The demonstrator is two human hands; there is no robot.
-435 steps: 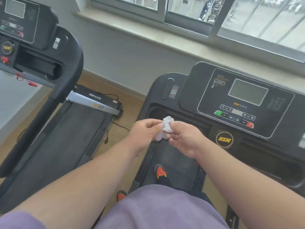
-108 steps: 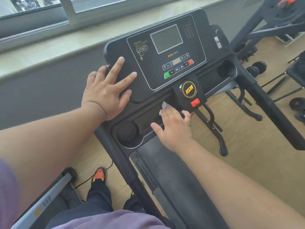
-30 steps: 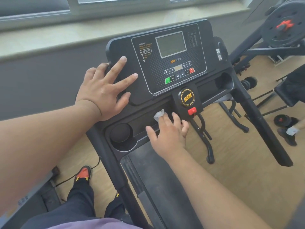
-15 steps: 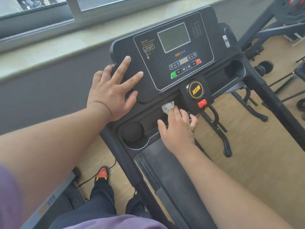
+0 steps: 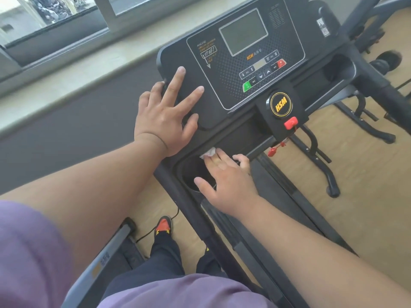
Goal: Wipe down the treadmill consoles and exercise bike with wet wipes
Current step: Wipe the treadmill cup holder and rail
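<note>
Right hand (image 5: 226, 181) is flat-ish, fingers extended, pressing a wet wipe (image 5: 208, 152) down into the tray recess of the treadmill console (image 5: 242, 70), just below the console's lower edge. Only a crumpled white corner of the wipe shows past the fingertips; the rest is under the fingers. No curl round it that I can see, so it looks pinned by pressure, not pinched.

Left hand (image 5: 165, 116) lies spread, palm down on the console's left side, fingers straight, holding nothing. Looks like bracing.

Wipe sits at the near-left part of the tray, right beside the round cup holder (image 5: 192, 174) at the console's lower left. Red safety key (image 5: 291, 122) and its clip hang below the console's HSM badge (image 5: 281, 104), to the right of the wiping hand.

Handling judgement:
- Wipe is light, limp and damp. No stiffness, so it will bunch or roll under the fingers rather than slide as a sheet.
- Best control: flat fingers over the middle of the wad and steady downward load. To lift it, pinch the exposed corner.
- Console plastic is hard and smooth, so wet-on-plastic should glide easily. Recess corners and the cup holder wall likely need fingertip pressure.
- Watch the safety key cord if the stroke runs right along the tray; it could snag.
</note>
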